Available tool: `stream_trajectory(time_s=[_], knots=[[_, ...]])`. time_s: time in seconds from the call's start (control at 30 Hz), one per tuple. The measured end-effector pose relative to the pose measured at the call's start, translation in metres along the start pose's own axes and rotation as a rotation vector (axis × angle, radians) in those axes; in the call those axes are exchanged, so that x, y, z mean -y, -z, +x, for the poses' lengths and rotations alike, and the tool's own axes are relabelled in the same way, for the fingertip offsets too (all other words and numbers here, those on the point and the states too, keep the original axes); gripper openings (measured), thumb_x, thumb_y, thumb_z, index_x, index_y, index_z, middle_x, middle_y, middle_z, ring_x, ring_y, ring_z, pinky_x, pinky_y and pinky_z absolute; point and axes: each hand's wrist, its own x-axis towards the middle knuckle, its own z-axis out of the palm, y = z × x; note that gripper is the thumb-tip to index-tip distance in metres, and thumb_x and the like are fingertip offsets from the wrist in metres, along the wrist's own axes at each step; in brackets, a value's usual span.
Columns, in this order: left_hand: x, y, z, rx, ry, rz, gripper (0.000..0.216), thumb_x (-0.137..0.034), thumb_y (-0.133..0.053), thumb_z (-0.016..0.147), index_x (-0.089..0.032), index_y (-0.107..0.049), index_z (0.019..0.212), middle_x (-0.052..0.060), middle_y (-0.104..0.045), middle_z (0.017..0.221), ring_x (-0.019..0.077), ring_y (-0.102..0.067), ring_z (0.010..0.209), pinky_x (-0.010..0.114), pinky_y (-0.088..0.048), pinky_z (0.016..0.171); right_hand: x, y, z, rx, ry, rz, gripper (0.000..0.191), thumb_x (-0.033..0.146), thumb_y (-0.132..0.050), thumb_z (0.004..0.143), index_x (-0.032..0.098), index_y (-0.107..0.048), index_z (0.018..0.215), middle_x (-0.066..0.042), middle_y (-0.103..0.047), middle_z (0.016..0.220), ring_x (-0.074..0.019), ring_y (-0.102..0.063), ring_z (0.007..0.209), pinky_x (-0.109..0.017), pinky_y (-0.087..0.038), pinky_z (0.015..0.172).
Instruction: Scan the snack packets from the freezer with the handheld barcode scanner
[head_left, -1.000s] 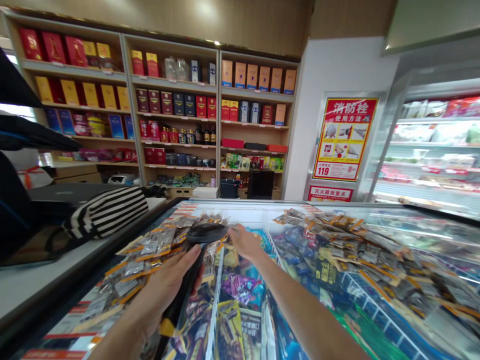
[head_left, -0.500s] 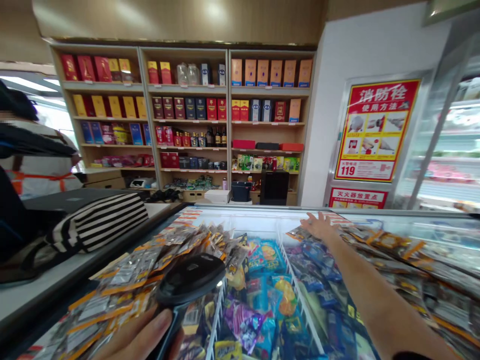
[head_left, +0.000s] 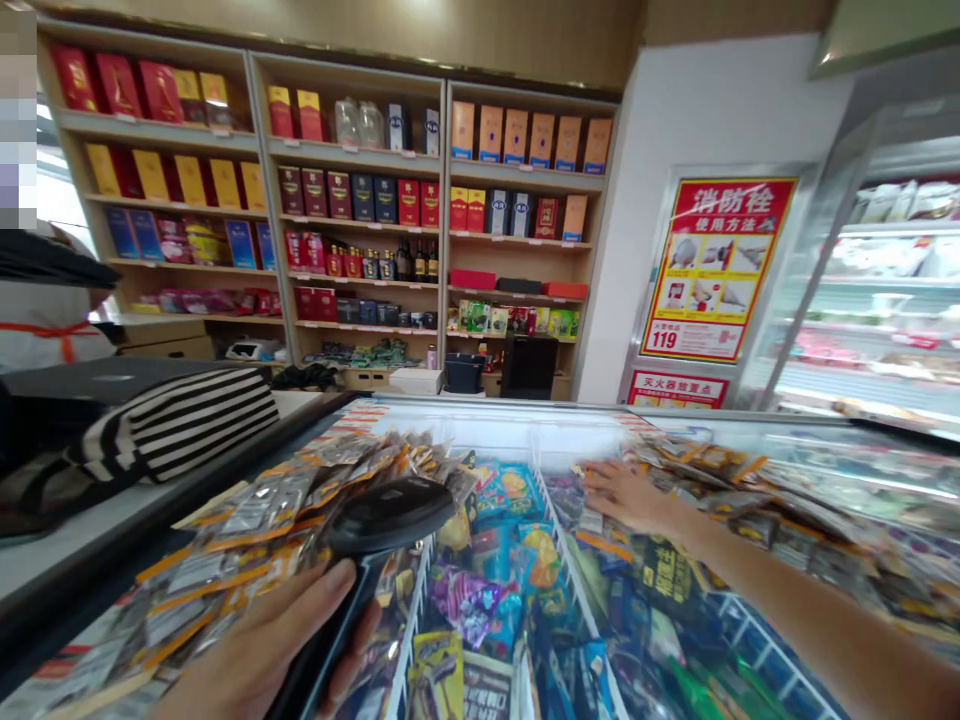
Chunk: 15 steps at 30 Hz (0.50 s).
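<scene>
Left hand (head_left: 255, 650) wrapped round black scanner (head_left: 375, 530) over freezer (head_left: 495, 425); right hand (head_left: 622, 495) flat, fingers spread, on snack packets (head_left: 675, 470). Red sign (head_left: 716, 270) reads "119"

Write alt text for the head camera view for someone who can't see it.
A left hand grips a black barcode scanner over a chest freezer piled with snack packets, while the right hand rests on packets farther right. Shelves of boxed goods line the back wall.

Black handheld scanner (head_left: 379, 540) (head up, tilted) above the snack packets (head_left: 255, 520) on the freezer lid.
</scene>
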Motion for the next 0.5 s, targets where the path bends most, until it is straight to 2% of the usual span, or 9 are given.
stream_trajectory(time_s=[0.07,0.13,0.23,0.3,0.4,0.5], knots=[[-0.003,-0.004,-0.008,0.084,-0.054,0.068,0.041,-0.057,-0.053,0.056,-0.016,-0.054,0.055,0.001,-0.054,0.047,0.0094,-0.045,0.042,0.019,-0.036,0.041,0.013,0.015,-0.03,0.026,0.119,0.02,0.037,0.046,-0.039,0.073,0.032,-0.053,0.104,-0.002,-0.042,0.123,-0.0285,-0.028,0.116,-0.049,-0.021,0.089],[-0.003,-0.008,-0.014,0.137,-0.11,0.106,0.041,-0.055,-0.046,0.064,-0.015,-0.053,0.054,0.0,-0.05,0.044,0.0084,-0.042,0.042,0.019,-0.035,0.043,0.026,0.028,-0.052,-0.02,0.112,0.045,0.032,0.043,-0.041,0.072,0.029,-0.059,0.095,-0.002,-0.045,0.121,-0.0271,-0.027,0.117,-0.047,-0.02,0.091],[0.001,-0.013,-0.016,0.203,-0.137,0.085,0.038,-0.051,-0.044,0.067,-0.014,-0.051,0.058,0.0,-0.05,0.048,0.008,-0.042,0.042,0.019,-0.033,0.042,0.053,0.036,-0.074,-0.248,-0.157,0.054,0.029,0.039,-0.039,0.073,0.023,-0.063,0.08,-0.005,-0.051,0.113,-0.0234,-0.04,0.108,-0.039,-0.028,0.089],[0.003,-0.015,-0.016,0.225,-0.143,0.04,0.035,-0.049,-0.046,0.067,-0.015,-0.05,0.062,0.0,-0.051,0.053,0.008,-0.042,0.042,0.019,-0.033,0.041,0.071,0.033,-0.09,-0.359,-0.331,0.016,0.029,0.04,-0.04,0.072,0.022,-0.061,0.081,-0.008,-0.056,0.102,-0.0228,-0.048,0.098,-0.036,-0.033,0.084],[0.004,-0.015,-0.015,0.26,-0.159,0.02,0.034,-0.049,-0.044,0.069,-0.015,-0.048,0.063,-0.001,-0.05,0.053,0.0073,-0.041,0.042,0.019,-0.033,0.04,0.091,0.024,-0.116,-0.333,-0.509,-0.043,0.034,0.047,-0.047,0.065,0.021,-0.06,0.082,-0.011,-0.06,0.084,-0.0266,-0.053,0.083,-0.037,-0.038,0.071],[0.006,-0.013,-0.014,0.351,-0.167,0.051,0.036,-0.049,-0.041,0.07,-0.015,-0.047,0.06,-0.001,-0.049,0.052,0.007,-0.041,0.043,0.018,-0.034,0.042,0.097,0.018,-0.132,-0.216,-0.609,0.076,0.031,0.049,-0.049,0.061,0.02,-0.059,0.067,-0.01,-0.061,0.069,-0.0245,-0.055,0.068,-0.033,-0.038,0.058]])
